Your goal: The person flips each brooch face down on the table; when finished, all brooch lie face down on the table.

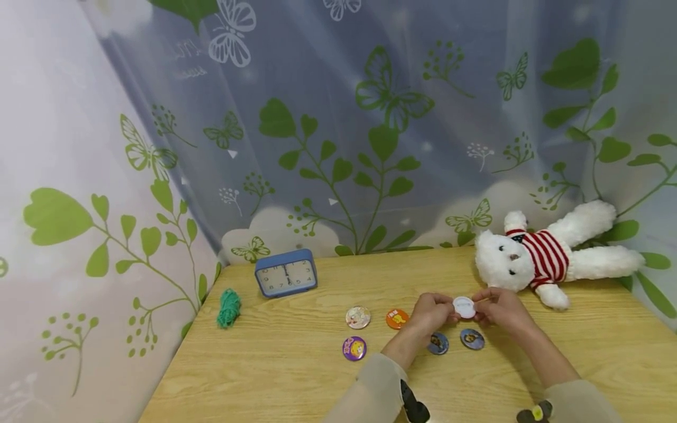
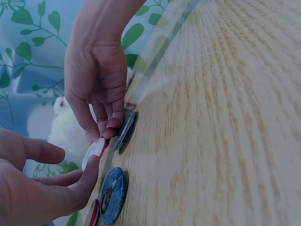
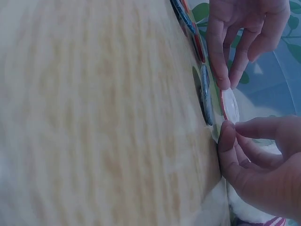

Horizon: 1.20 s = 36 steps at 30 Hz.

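A round button badge (image 1: 465, 308), white back toward me, is held a little above the table between my two hands. My left hand (image 1: 431, 312) pinches its left edge, while the fingertips of my right hand (image 1: 501, 309) grip the opposite edge. A red rim shows along the badge (image 2: 95, 153) in the left wrist view. Below the hands lie two blue picture badges, one (image 1: 472, 339) fully visible and the other (image 1: 438, 343) partly behind my left wrist. An orange badge (image 1: 396, 318), a pale badge (image 1: 358, 317) and a purple badge (image 1: 354, 348) lie further left.
On the wooden table (image 1: 254, 370), a blue clock (image 1: 286, 274) stands at the back left beside a bundle of green yarn (image 1: 229, 308). A white teddy bear (image 1: 547, 257) in a striped shirt lies at the back right. A patterned curtain (image 1: 328, 76) hangs behind.
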### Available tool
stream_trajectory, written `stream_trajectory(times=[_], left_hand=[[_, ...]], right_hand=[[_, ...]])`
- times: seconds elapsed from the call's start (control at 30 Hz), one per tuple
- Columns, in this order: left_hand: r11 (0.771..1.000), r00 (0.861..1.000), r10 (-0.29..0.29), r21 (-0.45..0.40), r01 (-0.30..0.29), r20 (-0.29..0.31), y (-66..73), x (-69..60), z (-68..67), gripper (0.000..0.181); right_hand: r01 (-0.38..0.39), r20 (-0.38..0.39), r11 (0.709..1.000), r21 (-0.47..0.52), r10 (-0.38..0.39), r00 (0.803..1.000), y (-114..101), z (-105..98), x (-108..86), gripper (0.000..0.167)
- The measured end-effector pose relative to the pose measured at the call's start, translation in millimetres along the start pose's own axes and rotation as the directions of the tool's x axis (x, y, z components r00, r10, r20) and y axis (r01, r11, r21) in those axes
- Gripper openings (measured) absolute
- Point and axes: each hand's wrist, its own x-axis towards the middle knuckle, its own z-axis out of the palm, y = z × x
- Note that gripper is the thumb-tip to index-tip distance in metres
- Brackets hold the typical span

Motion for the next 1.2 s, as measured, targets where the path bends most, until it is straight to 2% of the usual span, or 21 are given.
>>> stream_trajectory(times=[0.43, 0.63, 0.73, 0.9, 1.2], left_hand=[[0.998, 0.999, -0.006, 0.068, 0.008, -0.035, -1.3, -2.7, 4.3, 0.014], [0.994, 0.999, 0.002, 0.111, 0.003, -0.046, -0.1, -4.1, 6.2, 0.011], [0.992, 0.999, -0.008, 0.128, 0.014, -0.050, 0.7, -4.1, 6.7, 0.011], [0.993, 0.998, -0.023, 0.117, 0.031, -0.065, 2.4, -5.3, 7.0, 0.011], [0.995, 0.998, -0.011, 0.100, 0.017, -0.064, 2.8, -7.8, 8.6, 0.010]], right_hand=[[0.014, -0.011, 0.999, -0.040, -0.014, 1.000, 0.6, 1.1, -0.5, 0.020], [0.009, 0.003, 1.000, -0.025, -0.009, 1.000, -0.8, 1.1, -1.8, 0.028], [-0.027, 0.010, 1.000, -0.001, 0.027, 1.000, -2.9, 1.8, -0.4, 0.034], [-0.062, 0.006, 0.998, 0.001, 0.062, 0.998, -5.9, 2.8, 1.8, 0.039], [-0.062, 0.008, 0.998, 0.018, 0.062, 0.998, -9.4, 3.7, -2.4, 0.041]])
